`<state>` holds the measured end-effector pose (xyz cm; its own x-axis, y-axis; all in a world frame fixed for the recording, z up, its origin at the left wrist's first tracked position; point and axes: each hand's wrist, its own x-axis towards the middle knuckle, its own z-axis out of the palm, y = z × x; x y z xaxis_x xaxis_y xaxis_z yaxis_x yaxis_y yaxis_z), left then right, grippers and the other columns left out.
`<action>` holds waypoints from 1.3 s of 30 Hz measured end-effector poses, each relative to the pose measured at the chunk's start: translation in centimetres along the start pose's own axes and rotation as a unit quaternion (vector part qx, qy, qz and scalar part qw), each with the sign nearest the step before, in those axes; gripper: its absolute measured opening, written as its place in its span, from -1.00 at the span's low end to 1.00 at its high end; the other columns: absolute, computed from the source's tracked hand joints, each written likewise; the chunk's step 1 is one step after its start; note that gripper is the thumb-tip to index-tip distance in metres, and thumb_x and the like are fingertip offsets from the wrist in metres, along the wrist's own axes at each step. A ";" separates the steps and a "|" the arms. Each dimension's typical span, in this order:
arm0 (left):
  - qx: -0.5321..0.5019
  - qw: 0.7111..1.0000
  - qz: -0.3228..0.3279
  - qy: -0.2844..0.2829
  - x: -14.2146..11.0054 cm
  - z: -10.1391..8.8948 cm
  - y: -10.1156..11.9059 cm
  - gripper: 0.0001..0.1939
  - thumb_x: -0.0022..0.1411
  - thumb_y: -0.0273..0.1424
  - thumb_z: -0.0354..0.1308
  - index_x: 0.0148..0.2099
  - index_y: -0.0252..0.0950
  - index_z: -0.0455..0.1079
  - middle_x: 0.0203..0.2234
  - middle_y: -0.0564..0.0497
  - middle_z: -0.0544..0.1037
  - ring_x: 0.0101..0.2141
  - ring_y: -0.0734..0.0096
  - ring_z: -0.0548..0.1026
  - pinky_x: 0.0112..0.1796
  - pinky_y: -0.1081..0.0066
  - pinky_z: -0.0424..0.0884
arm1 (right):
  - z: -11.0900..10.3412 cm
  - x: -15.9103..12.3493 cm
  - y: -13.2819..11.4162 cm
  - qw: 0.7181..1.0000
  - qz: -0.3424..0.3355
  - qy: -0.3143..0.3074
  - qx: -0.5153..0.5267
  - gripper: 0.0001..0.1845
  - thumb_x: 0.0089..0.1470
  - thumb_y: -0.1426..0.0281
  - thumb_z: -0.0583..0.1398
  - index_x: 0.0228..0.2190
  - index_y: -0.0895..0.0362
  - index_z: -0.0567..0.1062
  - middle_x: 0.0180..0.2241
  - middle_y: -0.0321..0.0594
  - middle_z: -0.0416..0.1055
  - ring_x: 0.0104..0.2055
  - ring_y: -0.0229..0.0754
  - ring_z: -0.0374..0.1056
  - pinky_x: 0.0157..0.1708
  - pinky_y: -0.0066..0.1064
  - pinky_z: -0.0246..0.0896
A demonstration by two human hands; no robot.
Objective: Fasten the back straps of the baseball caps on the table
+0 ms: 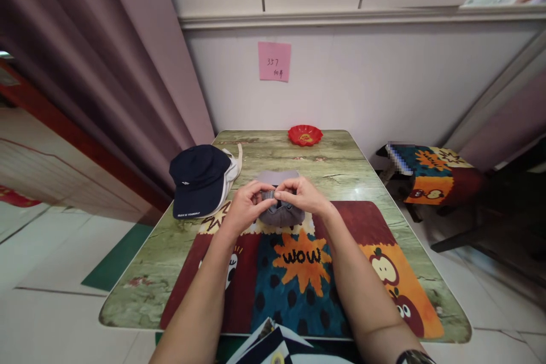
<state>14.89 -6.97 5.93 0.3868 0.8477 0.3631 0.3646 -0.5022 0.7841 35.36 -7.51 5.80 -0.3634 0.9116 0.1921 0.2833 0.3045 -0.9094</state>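
A grey cap (pixel 284 217) sits at the middle of the table, on the far edge of a colourful mat. Above its crown, my left hand (pixel 246 205) pinches the cap's back strap near a small metal buckle (pixel 270 194). The fingertips of my right hand (pixel 306 194) are closed on the strap just to the right of it, almost touching my left thumb. Part of the strap is hidden behind the fingers. To the left of my hands lies a navy cap (pixel 200 173), stacked over a white cap (pixel 234 168) with a loose strap.
The printed mat (pixel 292 284) covers the near part of the wood-patterned table (pixel 256 151). A red scalloped dish (pixel 305 135) stands at the far edge. A pink note (pixel 274 61) sticks to the wall. At the right is a stool (pixel 430 173) with a similar print.
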 end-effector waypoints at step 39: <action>0.088 0.991 -0.094 0.044 -0.7 -3.4 -6.5 -0.69 0.17 -0.34 0.15 -0.04 -0.25 0.51 -0.11 -0.14 0.61 -0.12 0.10 0.55 -0.03 0.18 0.44 | -6.3 -2.4 5.4 0.972 0.085 0.145 -0.167 -0.71 0.05 0.46 0.22 -0.18 0.04 0.63 -0.12 -0.16 0.59 -0.04 -0.01 0.46 0.02 -0.16 0.28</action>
<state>9.39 -3.71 2.25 0.2252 0.9368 0.2679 0.5682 -0.3496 0.7449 43.32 -6.31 2.75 -0.0349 0.9815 0.1884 0.6076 0.1706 -0.7757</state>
